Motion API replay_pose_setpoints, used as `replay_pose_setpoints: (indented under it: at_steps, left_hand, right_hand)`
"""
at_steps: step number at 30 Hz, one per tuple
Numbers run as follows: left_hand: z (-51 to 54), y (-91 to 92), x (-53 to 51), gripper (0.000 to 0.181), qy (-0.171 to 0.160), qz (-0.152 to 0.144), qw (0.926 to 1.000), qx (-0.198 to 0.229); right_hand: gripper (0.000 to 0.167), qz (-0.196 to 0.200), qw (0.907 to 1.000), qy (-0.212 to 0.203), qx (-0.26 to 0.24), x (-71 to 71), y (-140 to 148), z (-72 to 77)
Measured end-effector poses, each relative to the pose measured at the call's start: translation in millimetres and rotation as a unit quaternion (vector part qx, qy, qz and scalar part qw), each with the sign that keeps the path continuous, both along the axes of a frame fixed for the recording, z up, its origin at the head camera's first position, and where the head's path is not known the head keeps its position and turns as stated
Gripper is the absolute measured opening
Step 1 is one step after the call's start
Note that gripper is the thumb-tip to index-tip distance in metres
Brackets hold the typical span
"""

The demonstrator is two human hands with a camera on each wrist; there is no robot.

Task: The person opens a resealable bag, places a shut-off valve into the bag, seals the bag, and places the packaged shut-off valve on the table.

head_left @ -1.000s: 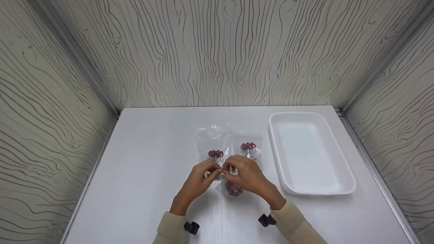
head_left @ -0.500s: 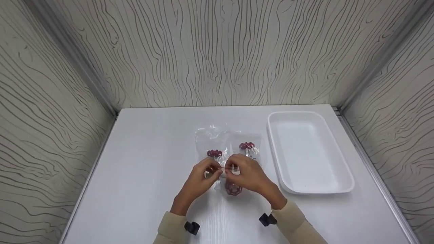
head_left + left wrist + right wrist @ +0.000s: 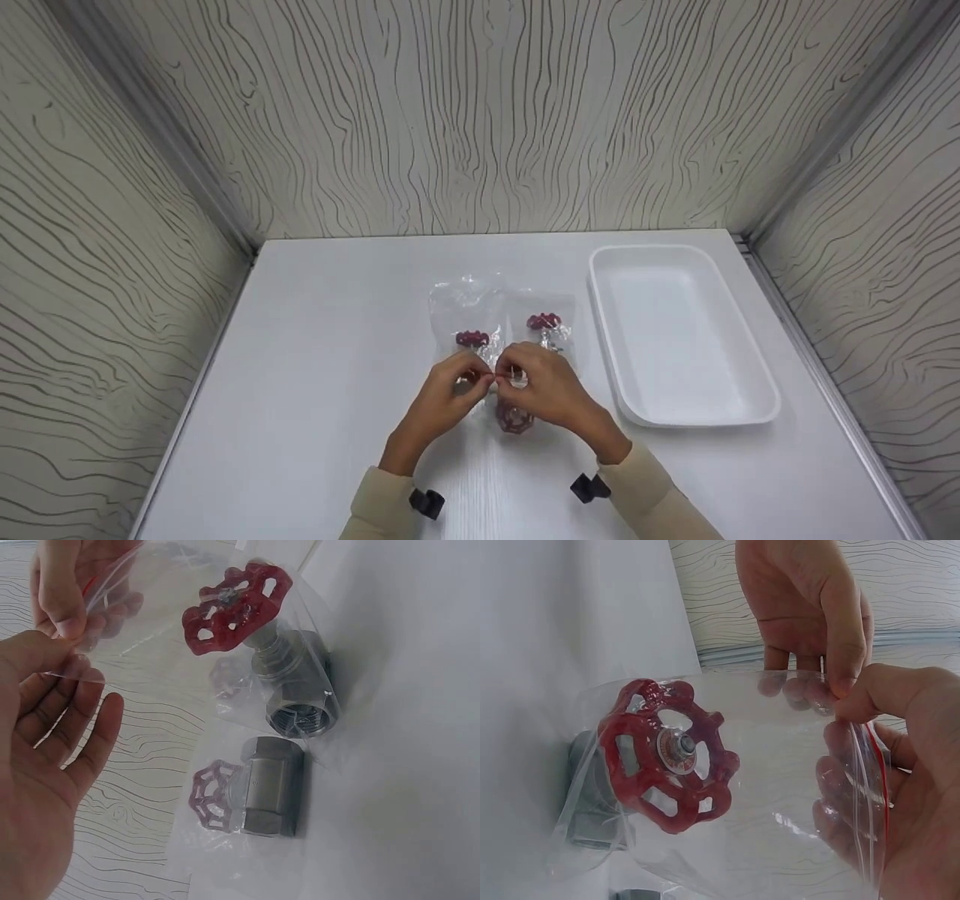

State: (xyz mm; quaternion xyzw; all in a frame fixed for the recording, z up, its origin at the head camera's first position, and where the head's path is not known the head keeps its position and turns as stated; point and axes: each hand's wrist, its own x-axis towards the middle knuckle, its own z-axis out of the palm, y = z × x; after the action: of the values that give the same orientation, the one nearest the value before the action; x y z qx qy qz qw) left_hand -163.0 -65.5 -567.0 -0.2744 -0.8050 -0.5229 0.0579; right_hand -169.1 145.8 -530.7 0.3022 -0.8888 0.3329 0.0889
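Note:
Between both hands stands a clear zip bag (image 3: 780,787) with a red line along its top edge. Inside it is a gate valve (image 3: 296,682) with a red handwheel (image 3: 667,757) and a grey metal body. My left hand (image 3: 444,394) pinches the bag's top edge between thumb and forefinger. Right beside it, my right hand (image 3: 551,386) pinches the same edge, fingertips nearly touching the left ones. Its other fingers show through the film in the right wrist view. Beyond the hands lie two more bagged valves, a left one (image 3: 472,338) and a right one (image 3: 544,321).
A white rectangular tray (image 3: 626,401) stands on the right of the white table (image 3: 315,360). Wood-grain patterned panels (image 3: 480,120) enclose the table at the back and both sides.
The right fingertips parted slightly from the left ones along the bag's top edge, then came back against them. The bag stays between both hands, and the head view has shifted slightly.

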Motion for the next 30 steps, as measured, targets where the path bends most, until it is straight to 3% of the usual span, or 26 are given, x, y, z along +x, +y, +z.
replay_pose_setpoints:
  at_steps: [12, 16, 23, 30]
  left_hand:
    - [1.4, -5.9, 1.4, 0.009, 0.001, 0.029, 0.9996, 0.002]
    - [2.9, -5.5, 1.5, 0.006, -0.006, 0.019, 0.9998, -0.008]
    - [3.9, 0.2, 2.2, 0.011, -0.027, 0.01, 0.9992, -0.026]
    - [4.5, 7.3, 2.8, 0.005, -0.011, 0.015, 0.9991, -0.037]
  right_hand:
    - [0.01, -0.008, 0.9991, -0.042, -0.005, 0.9, 7, 2.3]
    - [0.01, -0.008, 0.9981, -0.059, -0.016, 0.7, 8, 1.3]
    - [0.016, -0.009, 0.9987, -0.044, -0.025, 0.4, 9, -1.8]
    - [0.015, -0.01, 0.9987, -0.041, -0.027, 0.1, 8, -4.2]
